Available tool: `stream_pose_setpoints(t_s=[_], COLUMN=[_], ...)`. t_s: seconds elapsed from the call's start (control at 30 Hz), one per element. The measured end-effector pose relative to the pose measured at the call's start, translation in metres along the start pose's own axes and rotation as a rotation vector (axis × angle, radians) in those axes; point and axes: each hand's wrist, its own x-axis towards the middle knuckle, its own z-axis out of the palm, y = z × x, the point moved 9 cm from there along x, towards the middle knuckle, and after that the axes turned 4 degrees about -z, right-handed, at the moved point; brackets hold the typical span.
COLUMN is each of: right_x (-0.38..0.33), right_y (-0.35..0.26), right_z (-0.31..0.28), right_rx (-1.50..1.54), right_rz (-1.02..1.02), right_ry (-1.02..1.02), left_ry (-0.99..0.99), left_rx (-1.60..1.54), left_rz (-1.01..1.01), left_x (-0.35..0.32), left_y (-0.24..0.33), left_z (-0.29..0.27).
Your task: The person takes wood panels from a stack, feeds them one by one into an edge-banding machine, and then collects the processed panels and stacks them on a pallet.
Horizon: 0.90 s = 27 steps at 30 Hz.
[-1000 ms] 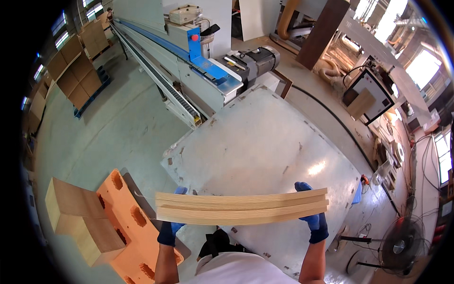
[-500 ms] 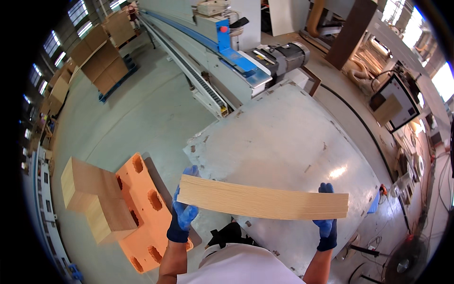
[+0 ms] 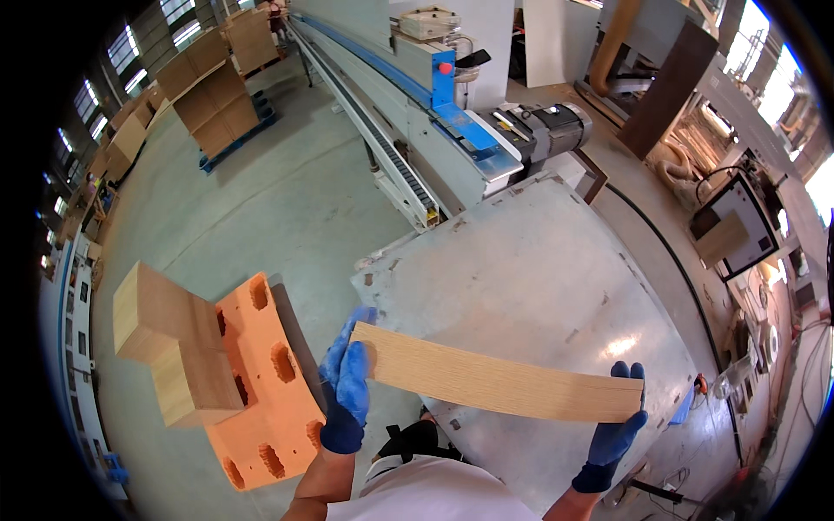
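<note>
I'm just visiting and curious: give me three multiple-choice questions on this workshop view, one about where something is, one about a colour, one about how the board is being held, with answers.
1. Where does the orange pallet lie?
A. on the grey table
B. on the floor at the person's left
C. on the conveyor

2. What colour are the gloves?
A. blue
B. white
C. black

3. How is the wooden board held?
A. flat on the table, untouched
B. in one hand only
C. by both hands, one at each end

Answers:
1 B: the pallet sits on the floor left of the left hand, with stacked wooden panels on it, apart from the grey table.
2 A: both gloves are blue.
3 C: the left hand grips the board's left end and the right hand its right end, above the table.
</note>
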Motion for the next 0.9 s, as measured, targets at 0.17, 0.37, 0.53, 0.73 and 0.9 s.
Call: stream_pose_setpoints(t_s=[0.17,0.37,0.53,0.73,0.9], right_x=[0.003,0.007,0.005,0.004,-0.001], right_y=[0.006,0.004,0.005,0.035,0.034], right_z=[-0.001,-0.005,-0.004,-0.011,-0.018], right_rx=[-0.111,-0.142,-0.114,-0.194,-0.206], right_rz=[0.022,-0.018,-0.064,0.083,0.044], right_ry=[0.117,0.105,0.003,-0.027,-0.134], left_ry=[0.156,-0.111,-0.301,-0.316,-0.369], left_rx=[-0.374,-0.563,-0.313,-0.193,-0.226], left_rz=[-0.373,-0.308,-0.151,-0.234,-0.129], left_x=[0.024,0.048,0.022,0.012,0.013], left_y=[-0.007,-0.055,-0.108,-0.142,-0.149], left_z=[-0.024,-0.036,-0.004,-0.005,-0.006])
